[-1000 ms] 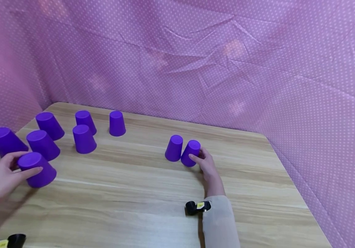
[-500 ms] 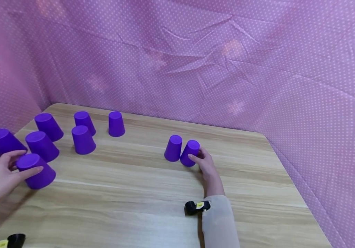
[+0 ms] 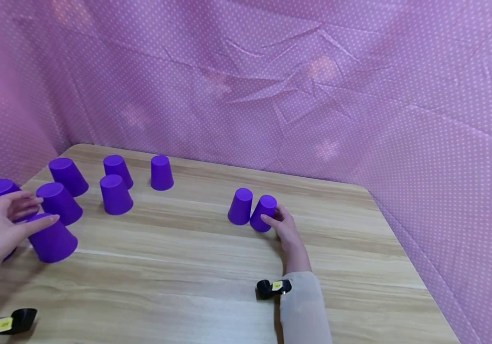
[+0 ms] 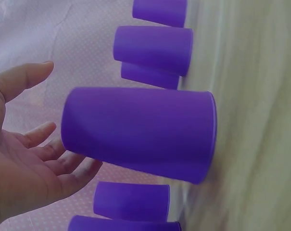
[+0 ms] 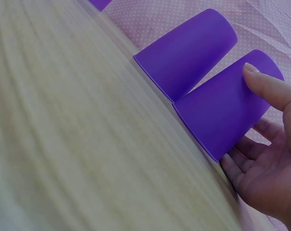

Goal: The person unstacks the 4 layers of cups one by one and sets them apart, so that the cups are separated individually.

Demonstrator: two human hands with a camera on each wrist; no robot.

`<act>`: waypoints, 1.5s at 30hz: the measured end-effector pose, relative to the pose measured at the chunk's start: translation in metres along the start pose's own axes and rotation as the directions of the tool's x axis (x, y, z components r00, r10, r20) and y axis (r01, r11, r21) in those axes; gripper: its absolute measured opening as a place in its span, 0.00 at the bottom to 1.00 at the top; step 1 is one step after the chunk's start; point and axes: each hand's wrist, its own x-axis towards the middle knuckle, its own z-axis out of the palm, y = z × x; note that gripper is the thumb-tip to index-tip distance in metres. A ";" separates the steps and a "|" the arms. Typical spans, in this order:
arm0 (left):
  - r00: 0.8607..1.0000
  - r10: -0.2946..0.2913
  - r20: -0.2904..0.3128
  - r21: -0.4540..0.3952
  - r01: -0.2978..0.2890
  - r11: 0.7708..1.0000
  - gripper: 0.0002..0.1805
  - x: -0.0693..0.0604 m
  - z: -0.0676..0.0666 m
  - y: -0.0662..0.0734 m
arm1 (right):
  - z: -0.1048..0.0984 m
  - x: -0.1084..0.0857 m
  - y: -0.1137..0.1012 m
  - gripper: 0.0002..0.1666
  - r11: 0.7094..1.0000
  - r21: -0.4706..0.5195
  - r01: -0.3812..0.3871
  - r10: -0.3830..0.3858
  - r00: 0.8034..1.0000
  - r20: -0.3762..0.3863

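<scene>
Upside-down purple cups stand on the wooden table. My left hand [image 3: 3,229] hovers at the top of the nearest left cup [image 3: 53,242], its thumb and fingers spread apart. The left wrist view shows a gap between the thumb and that cup [image 4: 140,132]; some fingertips pass behind its lower edge, and I cannot tell whether they touch. Toward the right, my right hand [image 3: 288,229] holds a purple cup [image 3: 263,215] between thumb and fingers. That cup's rim meets the table, and its base edge sits against a neighbouring cup [image 5: 188,55].
More upside-down cups stand at the left: one [image 3: 58,203] just behind the left hand, one [image 3: 116,195] farther right, and one [image 3: 162,173] near the back edge. Pink dotted cloth [image 3: 246,95] hangs behind and beside the wooden table [image 3: 177,286].
My left hand has loosened from the near-left cup and risen slightly, its fingers spreading away. That cup stays in place. The right hand and its cup have not visibly moved.
</scene>
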 end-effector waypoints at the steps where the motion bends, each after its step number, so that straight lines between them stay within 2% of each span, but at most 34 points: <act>1: 1.000 -0.007 0.013 -0.007 0.007 1.000 0.43 -0.002 0.000 0.011 | 0.000 0.000 0.000 0.28 1.000 0.000 -0.001 0.001 1.000 -0.001; 3: 1.000 -0.008 0.022 -0.001 0.008 1.000 0.42 -0.008 0.000 0.035 | 0.000 0.000 0.000 0.28 1.000 0.000 -0.004 0.004 1.000 -0.002; 7: 0.999 -0.012 0.034 0.010 0.011 1.000 0.42 -0.021 -0.001 0.094 | -0.001 0.000 0.001 0.28 1.000 0.004 -0.001 0.001 1.000 -0.005; 10: 1.000 -0.006 0.009 0.001 0.006 1.000 0.41 -0.026 0.001 0.120 | -0.001 0.000 0.001 0.28 1.000 0.010 0.002 -0.002 1.000 -0.008; 14: 1.000 -0.022 -0.006 -0.048 0.021 0.999 0.41 -0.026 0.006 0.133 | -0.001 0.000 0.000 0.28 1.000 0.013 -0.001 0.002 1.000 -0.010; 16: 1.000 -0.020 -0.014 -0.070 0.019 0.997 0.40 -0.020 0.009 0.128 | -0.001 0.000 0.000 0.29 1.000 0.010 -0.004 0.004 1.000 -0.010; 18: 1.000 -0.024 0.006 -0.109 0.024 0.994 0.40 -0.014 0.013 0.122 | -0.002 0.000 0.000 0.29 1.000 0.008 -0.010 0.010 1.000 -0.011; 22: 1.000 0.002 0.021 -0.132 0.000 0.991 0.41 0.007 0.023 0.086 | -0.002 0.000 0.000 0.29 1.000 0.003 -0.009 0.009 1.000 -0.011; 25: 0.998 0.064 0.015 -0.160 -0.061 0.985 0.41 0.019 0.035 0.068 | -0.002 0.000 0.000 0.30 1.000 0.001 -0.014 0.014 1.000 -0.014; 26: 0.996 0.087 0.015 -0.174 -0.083 0.981 0.40 0.021 0.038 0.067 | -0.002 0.000 -0.001 0.30 1.000 0.002 -0.015 0.015 1.000 -0.015; 27: 0.994 0.104 0.022 -0.185 -0.099 0.978 0.39 0.021 0.042 0.069 | -0.002 0.000 0.000 0.30 1.000 0.002 -0.016 0.016 1.000 -0.017; 29: 0.991 0.124 0.053 -0.210 -0.111 0.971 0.38 0.018 0.048 0.083 | -0.002 0.000 0.000 0.30 1.000 0.005 -0.017 0.017 1.000 -0.018; 30: 0.991 0.118 0.063 -0.228 -0.100 0.969 0.38 0.016 0.052 0.093 | -0.002 0.000 0.000 0.30 1.000 0.005 -0.016 0.016 1.000 -0.018; 34: 0.990 0.085 0.116 -0.216 -0.058 0.975 0.37 0.000 0.063 0.148 | -0.002 0.001 0.002 0.29 1.000 0.004 -0.011 0.011 1.000 -0.017; 37: 0.985 0.104 0.134 -0.218 -0.074 0.973 0.36 -0.008 0.074 0.176 | -0.001 0.001 0.003 0.28 1.000 0.011 -0.009 0.009 1.000 -0.019; 39: 0.981 0.134 0.138 -0.257 -0.095 0.962 0.33 -0.009 0.083 0.185 | -0.001 0.001 0.003 0.28 1.000 0.016 -0.004 0.004 1.000 -0.018; 41: 0.977 0.153 0.147 -0.286 -0.106 0.952 0.32 -0.008 0.092 0.187 | -0.001 0.001 0.003 0.28 1.000 0.018 0.001 0.000 1.000 -0.014; 45: 0.974 0.151 0.169 -0.307 -0.094 0.947 0.31 -0.003 0.109 0.187 | 0.000 0.000 0.002 0.28 1.000 0.017 0.002 -0.002 1.000 -0.011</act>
